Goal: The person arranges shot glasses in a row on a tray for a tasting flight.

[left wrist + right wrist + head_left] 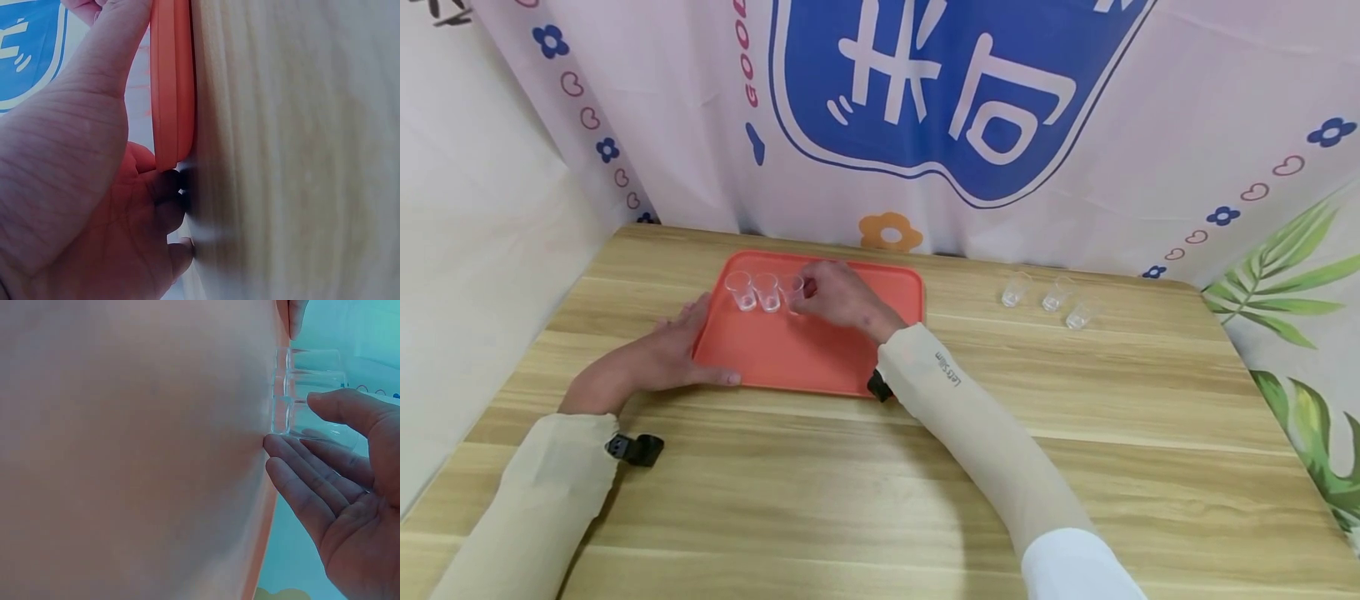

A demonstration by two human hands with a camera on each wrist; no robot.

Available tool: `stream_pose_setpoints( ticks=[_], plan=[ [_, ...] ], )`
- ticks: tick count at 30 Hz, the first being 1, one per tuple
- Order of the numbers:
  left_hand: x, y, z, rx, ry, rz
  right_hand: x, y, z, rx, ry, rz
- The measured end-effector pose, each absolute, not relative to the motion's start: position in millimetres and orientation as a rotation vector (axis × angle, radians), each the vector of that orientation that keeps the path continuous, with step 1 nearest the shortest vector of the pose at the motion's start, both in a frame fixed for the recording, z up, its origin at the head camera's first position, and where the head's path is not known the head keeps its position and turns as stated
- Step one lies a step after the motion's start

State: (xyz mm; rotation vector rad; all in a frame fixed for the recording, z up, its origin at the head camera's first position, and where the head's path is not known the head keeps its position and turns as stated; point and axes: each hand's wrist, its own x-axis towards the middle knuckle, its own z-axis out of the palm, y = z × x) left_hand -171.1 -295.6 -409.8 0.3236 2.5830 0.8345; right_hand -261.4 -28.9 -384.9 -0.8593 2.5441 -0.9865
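An orange-red tray (775, 354) lies on the wooden table, with three clear plastic cups in a row near its far left side. My left hand (658, 357) rests at the tray's near left corner, thumb along the front edge and fingers by the left edge; the left wrist view shows its fingertips right at the tray's rim (172, 94). The thumb and fingers of my right hand (841, 296) hold the rightmost cup (792, 293) of the row. It stands beside the middle cup (767, 293) and the left cup (742, 292).
Three more clear cups stand loosely grouped on the table right of the tray: a left one (1014, 290), a middle one (1057, 295) and a nearer right one (1078, 317). A printed curtain (700, 150) hangs along the table's far edge.
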Motion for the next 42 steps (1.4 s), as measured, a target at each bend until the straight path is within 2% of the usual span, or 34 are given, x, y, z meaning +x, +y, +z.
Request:
stream_pose_setpoints(
  ticks=[42],
  plan=[
    [-169.7,-294.0,-408.5,0.344,2.6,0.847,-264.9,-33.1,-388.4,-0.879,2.627,-0.82]
  ],
)
